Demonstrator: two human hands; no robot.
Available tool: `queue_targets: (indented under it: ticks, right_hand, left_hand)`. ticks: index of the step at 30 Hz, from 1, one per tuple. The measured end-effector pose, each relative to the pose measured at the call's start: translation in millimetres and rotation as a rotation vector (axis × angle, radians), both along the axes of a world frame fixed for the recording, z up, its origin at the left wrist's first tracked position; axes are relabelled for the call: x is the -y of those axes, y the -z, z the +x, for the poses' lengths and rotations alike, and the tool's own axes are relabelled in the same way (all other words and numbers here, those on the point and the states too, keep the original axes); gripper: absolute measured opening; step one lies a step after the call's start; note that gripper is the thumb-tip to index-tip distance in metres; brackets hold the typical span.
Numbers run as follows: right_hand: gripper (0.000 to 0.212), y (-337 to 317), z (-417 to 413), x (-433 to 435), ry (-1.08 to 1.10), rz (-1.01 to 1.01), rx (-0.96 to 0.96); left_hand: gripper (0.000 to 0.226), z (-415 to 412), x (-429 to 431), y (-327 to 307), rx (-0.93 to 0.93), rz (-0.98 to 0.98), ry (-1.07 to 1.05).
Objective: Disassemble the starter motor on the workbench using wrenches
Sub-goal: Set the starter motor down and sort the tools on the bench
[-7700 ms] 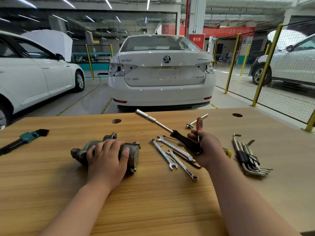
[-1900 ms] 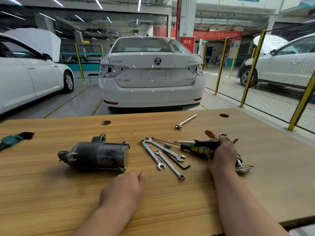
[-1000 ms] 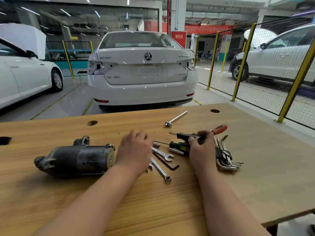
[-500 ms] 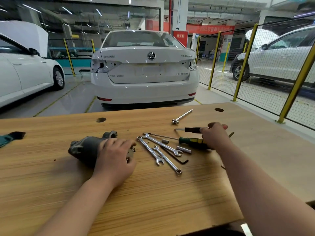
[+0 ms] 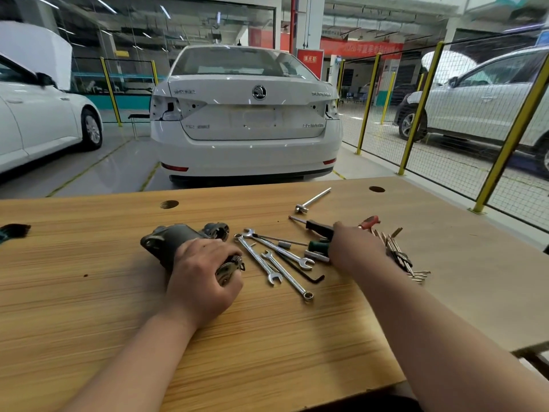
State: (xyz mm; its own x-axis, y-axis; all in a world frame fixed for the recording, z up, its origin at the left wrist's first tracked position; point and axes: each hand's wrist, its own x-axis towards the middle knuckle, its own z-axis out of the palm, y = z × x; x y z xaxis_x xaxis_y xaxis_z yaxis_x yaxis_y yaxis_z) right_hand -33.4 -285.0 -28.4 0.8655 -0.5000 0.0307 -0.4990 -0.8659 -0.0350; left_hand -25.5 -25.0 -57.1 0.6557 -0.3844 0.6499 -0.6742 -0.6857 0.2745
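The grey starter motor [image 5: 170, 242] lies on the wooden workbench [image 5: 89, 292], left of centre, with its nose pointing away and to the left. My left hand [image 5: 205, 273] grips the motor's near end, fingers curled over the housing. Three silver combination wrenches [image 5: 280, 252] lie fanned out just right of the motor. My right hand [image 5: 355, 248] rests palm down on a black-handled screwdriver [image 5: 319, 228] and a green-handled screwdriver [image 5: 318, 244]. Its fingers are hidden, so a grip cannot be made out.
A black hex key [image 5: 306, 273] lies beside the wrenches, and a hex key set [image 5: 398, 254] and a red-handled tool [image 5: 370, 221] lie right of my right hand. A silver T-bar [image 5: 312, 200] lies farther back. A dark green tool [image 5: 13, 230] sits at the left edge. A white car [image 5: 246, 123] stands beyond the bench.
My left hand left the wrenches and took hold of the motor again, turning it so the nose points away. My right hand slid from the black handle to over both screwdriver handles.
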Motion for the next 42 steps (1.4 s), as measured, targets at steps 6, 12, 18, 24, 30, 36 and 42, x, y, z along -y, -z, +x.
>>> queue_targets:
  ticks: [6,12,18,24,30,36,42]
  right_hand:
    - [0.064,28.7,-14.3,-53.4,-0.158,0.017,0.044]
    - [0.048,25.8,-21.6,-40.1,-0.224,-0.035,0.096]
    - [0.043,26.2,-22.3,-19.8,-0.054,0.066,0.108]
    - [0.032,34.0,-29.1,-34.4,-0.35,0.012,0.371]
    - [0.044,32.8,-25.7,-62.5,-0.522,0.012,0.107]
    - [0.019,11.8,-19.9,-74.0,-0.426,-0.058,-0.076]
    - [0.029,2.2,-11.5,-71.5,-0.371,-0.021,-0.238]
  left_hand:
    - [0.043,-3.6,1.8,1.3,0.005,0.018,-0.02]
    - [0.045,-6.6,2.7,1.5,-0.01,0.004,-0.038]
    - [0.043,-5.5,2.7,3.4,-0.007,0.001,-0.04]
    - [0.04,-5.3,2.3,3.5,0.003,-0.01,-0.033]
    - [0.04,-2.7,0.9,4.7,0.007,0.003,-0.024]
    - [0.046,0.6,-1.0,8.0,-0.026,0.012,-0.061]
    - [0.047,5.3,-14.8,8.3,-0.014,0.034,0.008]
